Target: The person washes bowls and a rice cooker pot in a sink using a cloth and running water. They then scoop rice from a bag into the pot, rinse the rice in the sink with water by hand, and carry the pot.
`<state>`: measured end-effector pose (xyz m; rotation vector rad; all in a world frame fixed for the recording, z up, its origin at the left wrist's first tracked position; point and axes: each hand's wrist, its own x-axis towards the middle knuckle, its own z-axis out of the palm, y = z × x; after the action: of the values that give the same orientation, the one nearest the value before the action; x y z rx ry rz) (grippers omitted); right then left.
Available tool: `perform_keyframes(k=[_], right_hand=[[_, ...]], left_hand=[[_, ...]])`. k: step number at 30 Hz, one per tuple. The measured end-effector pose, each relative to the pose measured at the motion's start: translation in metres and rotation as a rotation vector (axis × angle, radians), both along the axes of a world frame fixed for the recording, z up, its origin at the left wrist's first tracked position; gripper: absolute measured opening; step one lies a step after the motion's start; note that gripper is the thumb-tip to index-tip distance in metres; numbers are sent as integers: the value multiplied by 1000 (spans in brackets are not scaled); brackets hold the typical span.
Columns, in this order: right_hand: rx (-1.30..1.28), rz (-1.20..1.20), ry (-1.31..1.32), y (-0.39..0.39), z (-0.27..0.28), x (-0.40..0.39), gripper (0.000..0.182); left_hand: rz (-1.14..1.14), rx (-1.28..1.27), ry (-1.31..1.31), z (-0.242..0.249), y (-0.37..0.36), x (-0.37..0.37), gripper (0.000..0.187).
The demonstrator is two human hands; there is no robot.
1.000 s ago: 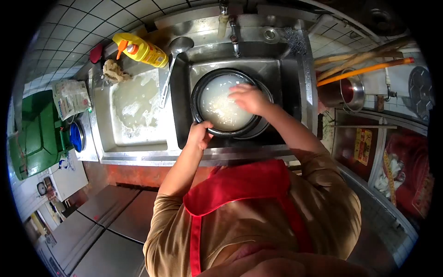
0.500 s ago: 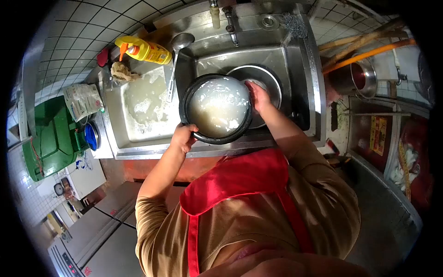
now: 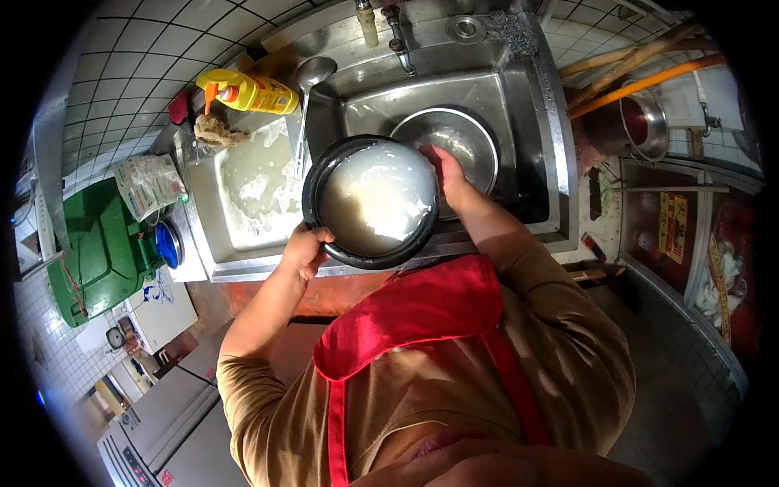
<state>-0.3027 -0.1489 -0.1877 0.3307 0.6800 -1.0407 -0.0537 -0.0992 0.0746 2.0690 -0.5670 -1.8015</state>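
My left hand [image 3: 303, 252] grips the near left rim of a round black pot [image 3: 312, 193]. My right hand [image 3: 446, 177] is closed on its right rim. Cloudy whitish water [image 3: 406, 180] nearly fills the pot, with a beige patch like rice grains under it. I hold the pot tilted a little, over the front edge of the sink [image 3: 519, 122]. Behind my right hand a round steel basin [image 3: 466, 134] sits in that sink, its left side hidden by the pot.
The left sink [image 3: 260, 174] holds foamy water. A ladle [image 3: 302, 130] lies on the divider, and behind are a yellow detergent bottle [image 3: 260, 93] and a tan cloth [image 3: 215, 131]. The faucet [image 3: 399, 45] stands at the back; a green bin [image 3: 93, 252] is at left.
The pot has come slightly left and closer to my body, with both hands on it. Its white surface foam has mostly gone, and more of the steel basin shows.
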Motion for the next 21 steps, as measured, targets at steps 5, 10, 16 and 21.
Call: perform_keyframes(k=[5,10,16,21], right_hand=[[38,42,86,3,15,5,29],[9,63,27,7,8,12,33],[-20,80,2,11,-10,20,30],[-42,106,38,14,0,23,31]], left_hand=[[-6,-18,23,-6,3,14,27],[-10,-24,-15,15,1,5,25],[-60,0,-26,24,0,18,28],[-57,67,-149,70,-7,-14,33]])
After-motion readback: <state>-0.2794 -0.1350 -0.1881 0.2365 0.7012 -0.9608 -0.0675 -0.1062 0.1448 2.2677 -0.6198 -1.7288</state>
